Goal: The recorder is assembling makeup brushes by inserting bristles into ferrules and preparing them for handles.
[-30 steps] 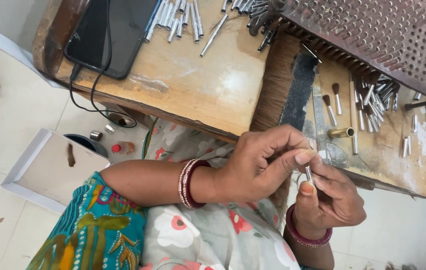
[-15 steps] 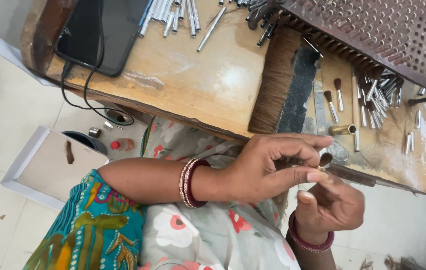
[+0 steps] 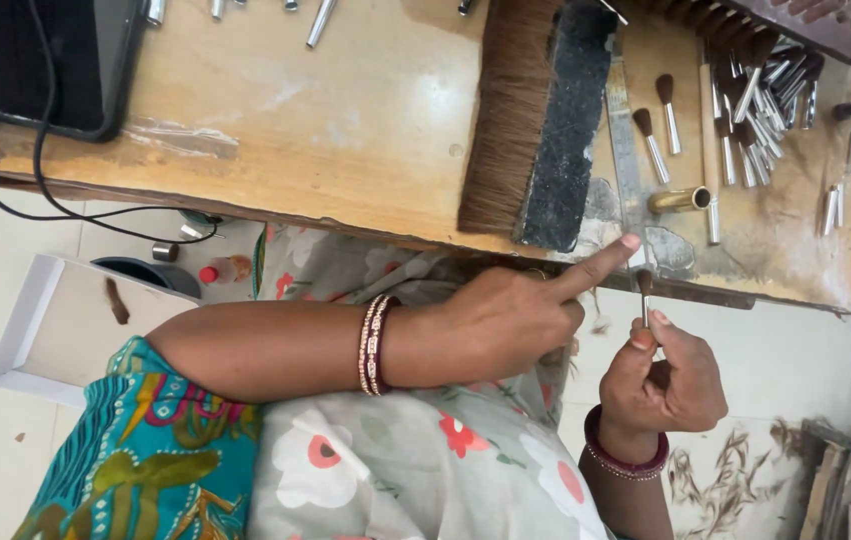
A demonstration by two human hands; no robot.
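Fingers of the right hand are pinched together on a small brush with a thin silver metal ferrule and a brown hair tip; the brush stands upright, tip upward, just below the edge of the worn wooden counter, where the hair end is open to view and to the other hand. The left hand holds nothing; its index finger is stretched out, its end at the counter edge just beside the brush tip, while the remaining fingers are curled shut against the palm, apparently to keep them clear of the hair. The left forearm lies across the lap, which steadies the hand; dark red and gold bangles sit at its wrist.

On the counter, a wide flat brush with a black block and long brown bristles lies close to the hands; a short brass-coloured tube lies to its right; finished small brushes and bare silver ferrules are heaped further right, within reach of the right hand. A black flat device with a black cable rests at the far left, well apart from the work. A white shallow tray sits on the pale tiled floor.
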